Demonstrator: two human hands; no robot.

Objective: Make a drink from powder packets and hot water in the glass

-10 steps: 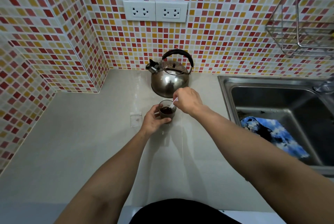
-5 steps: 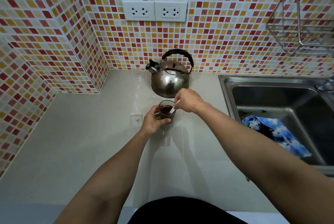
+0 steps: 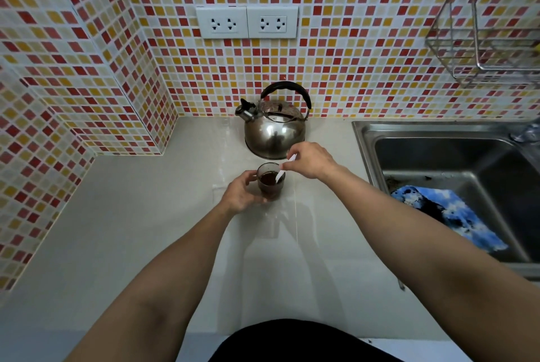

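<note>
Hands on glass, stirring

Left hand (image 3: pixel 241 193) wraps the glass (image 3: pixel 270 180) on the counter (image 3: pixel 146 230) before the kettle (image 3: pixel 274 130). Right hand (image 3: pixel 311 159) pinches a white stirrer (image 3: pixel 282 171) dipped in. Glass probably hot, fragile, slick: hold low, by the sides.

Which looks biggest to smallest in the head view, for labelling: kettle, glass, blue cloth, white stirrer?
1. Blue cloth, though it lies nearer the camera, so its lead over the kettle is unsure.
2. Kettle.
3. Glass.
4. White stirrer.
</note>
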